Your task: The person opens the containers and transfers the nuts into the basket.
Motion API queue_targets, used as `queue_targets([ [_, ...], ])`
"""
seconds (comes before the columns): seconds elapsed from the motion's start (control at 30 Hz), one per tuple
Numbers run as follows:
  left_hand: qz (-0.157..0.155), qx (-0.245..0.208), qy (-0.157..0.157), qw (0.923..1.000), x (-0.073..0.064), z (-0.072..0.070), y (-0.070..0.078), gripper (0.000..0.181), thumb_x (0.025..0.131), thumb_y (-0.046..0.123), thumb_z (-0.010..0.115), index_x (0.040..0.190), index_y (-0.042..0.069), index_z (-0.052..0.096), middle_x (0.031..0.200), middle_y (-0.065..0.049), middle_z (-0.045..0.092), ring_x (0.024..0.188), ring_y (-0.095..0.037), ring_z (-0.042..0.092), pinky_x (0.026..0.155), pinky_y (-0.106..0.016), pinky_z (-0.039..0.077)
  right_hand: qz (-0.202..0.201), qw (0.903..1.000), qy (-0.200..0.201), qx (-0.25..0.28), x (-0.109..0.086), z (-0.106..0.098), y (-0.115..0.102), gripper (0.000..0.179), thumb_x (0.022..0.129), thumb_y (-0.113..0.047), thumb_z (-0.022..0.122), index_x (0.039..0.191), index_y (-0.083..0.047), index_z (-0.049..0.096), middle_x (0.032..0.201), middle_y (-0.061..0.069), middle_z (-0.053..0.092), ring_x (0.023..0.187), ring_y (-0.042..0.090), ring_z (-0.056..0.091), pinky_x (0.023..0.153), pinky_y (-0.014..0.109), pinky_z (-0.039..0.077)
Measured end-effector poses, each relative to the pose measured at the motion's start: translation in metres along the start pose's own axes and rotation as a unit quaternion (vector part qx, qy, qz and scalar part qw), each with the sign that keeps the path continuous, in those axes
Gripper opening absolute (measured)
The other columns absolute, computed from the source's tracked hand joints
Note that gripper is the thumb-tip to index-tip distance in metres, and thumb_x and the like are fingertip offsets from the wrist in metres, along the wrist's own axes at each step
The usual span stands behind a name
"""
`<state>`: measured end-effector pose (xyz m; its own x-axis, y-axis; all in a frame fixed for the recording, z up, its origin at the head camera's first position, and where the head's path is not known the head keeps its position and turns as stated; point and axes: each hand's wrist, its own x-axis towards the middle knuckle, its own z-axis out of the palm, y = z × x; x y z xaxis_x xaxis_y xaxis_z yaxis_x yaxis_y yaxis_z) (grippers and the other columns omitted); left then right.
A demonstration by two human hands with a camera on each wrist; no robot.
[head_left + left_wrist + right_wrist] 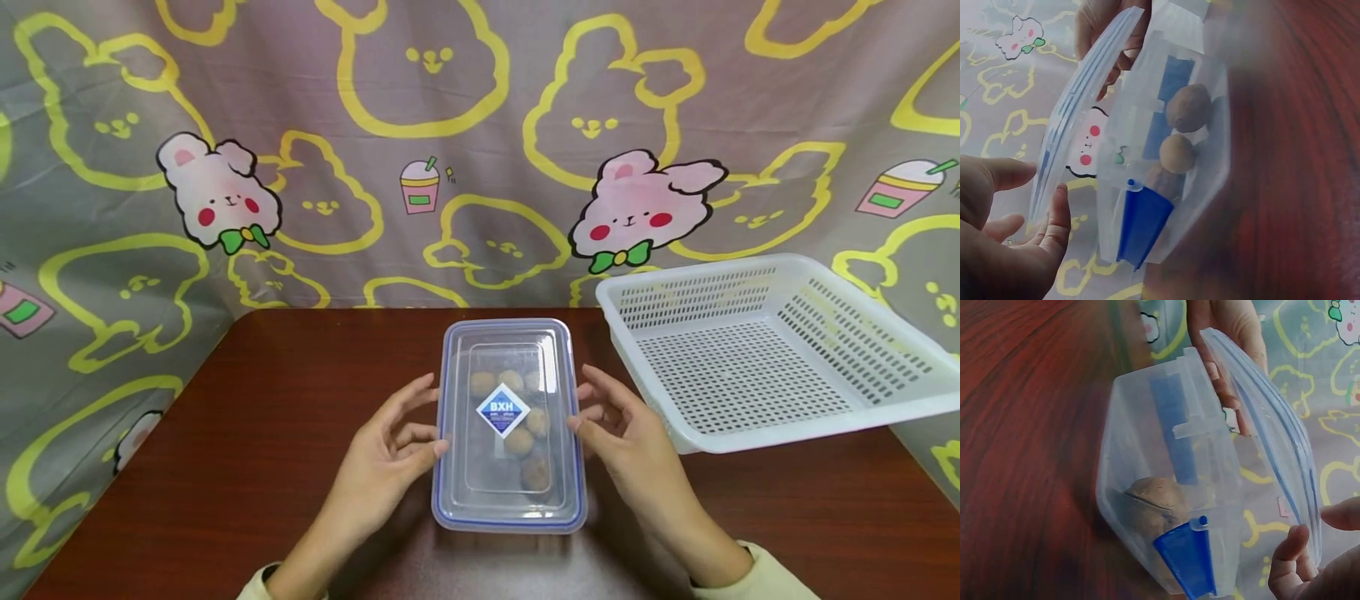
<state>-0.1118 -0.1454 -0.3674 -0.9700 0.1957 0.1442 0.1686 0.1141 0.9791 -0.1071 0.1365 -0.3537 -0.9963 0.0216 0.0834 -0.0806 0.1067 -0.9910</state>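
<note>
Two hands share one clear lid: the left hand [382, 454] pinches its left rim. The lid [487, 475], edged in blue, carries one diamond label [503, 410] reading "BXH"; its smaller lines are illegible. Just below it, one open clear box [1141, 425] stands midway between the left and right edges of the desk [262, 433], with at least six walnuts [1189, 108] inside. The right hand [637, 450] pinches the lid's right rim. One white basket [735, 367] covers the desk's far right corner.
</note>
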Motion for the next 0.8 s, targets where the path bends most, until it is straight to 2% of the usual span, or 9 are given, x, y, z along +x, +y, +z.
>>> queue_targets([
  [0.2, -0.019, -0.004, 0.002, 0.9998, 0.000, -0.005, 0.009, 0.074, 0.092, -0.005, 0.074, 0.158, 0.008, 0.043, 0.132, -0.019, 0.062, 0.095, -0.008, 0.071, 0.083, -0.020, 0.059, 0.003, 0.9997, -0.025, 0.006, 0.001, -0.001, -0.005, 0.058, 0.093, 0.002, 0.070, 0.148, 0.004, 0.052, 0.111, 0.011, 0.061, 0.087, 0.010, 0.064, 0.069, 0.028, 0.059],
  [0.4, -0.012, 0.008, -0.009, 0.9999, -0.001, -0.009, 0.014, 0.067, 0.092, 0.002, 0.078, 0.154, 0.010, 0.052, 0.124, -0.019, 0.062, 0.095, -0.014, 0.073, 0.079, -0.026, 0.060, 0.001, 0.9994, -0.034, 0.002, 0.000, -0.002, -0.008, 0.050, 0.095, 0.000, 0.070, 0.144, 0.002, 0.058, 0.104, 0.013, 0.061, 0.083, 0.013, 0.062, 0.067, 0.027, 0.058],
  [0.53, -0.010, 0.016, -0.004, 0.9998, -0.002, -0.010, 0.018, 0.066, 0.092, 0.002, 0.078, 0.152, 0.009, 0.054, 0.120, -0.019, 0.061, 0.094, -0.014, 0.074, 0.078, -0.028, 0.061, -0.013, 0.9992, -0.037, -0.005, 0.000, -0.002, -0.009, 0.050, 0.095, -0.003, 0.072, 0.144, -0.002, 0.058, 0.100, 0.013, 0.060, 0.080, 0.015, 0.061, 0.067, 0.029, 0.058],
  [0.7, -0.004, 0.019, 0.010, 0.9998, -0.002, -0.011, 0.026, 0.064, 0.091, -0.002, 0.077, 0.150, 0.008, 0.056, 0.104, -0.013, 0.054, 0.086, -0.010, 0.070, 0.075, -0.029, 0.062, -0.037, 0.9983, -0.042, -0.018, 0.001, -0.003, -0.014, 0.049, 0.097, -0.006, 0.072, 0.144, -0.003, 0.058, 0.099, 0.013, 0.058, 0.078, 0.017, 0.060, 0.067, 0.031, 0.059],
  [0.8, 0.004, 0.029, 0.015, 0.9995, -0.002, -0.013, 0.029, 0.063, 0.091, 0.000, 0.077, 0.150, 0.009, 0.056, 0.094, -0.009, 0.056, 0.079, -0.010, 0.067, 0.073, -0.029, 0.061, -0.045, 0.9977, -0.040, -0.032, 0.001, -0.004, -0.018, 0.049, 0.098, -0.009, 0.073, 0.144, -0.004, 0.058, 0.096, 0.012, 0.057, 0.077, 0.018, 0.060, 0.067, 0.030, 0.059],
])
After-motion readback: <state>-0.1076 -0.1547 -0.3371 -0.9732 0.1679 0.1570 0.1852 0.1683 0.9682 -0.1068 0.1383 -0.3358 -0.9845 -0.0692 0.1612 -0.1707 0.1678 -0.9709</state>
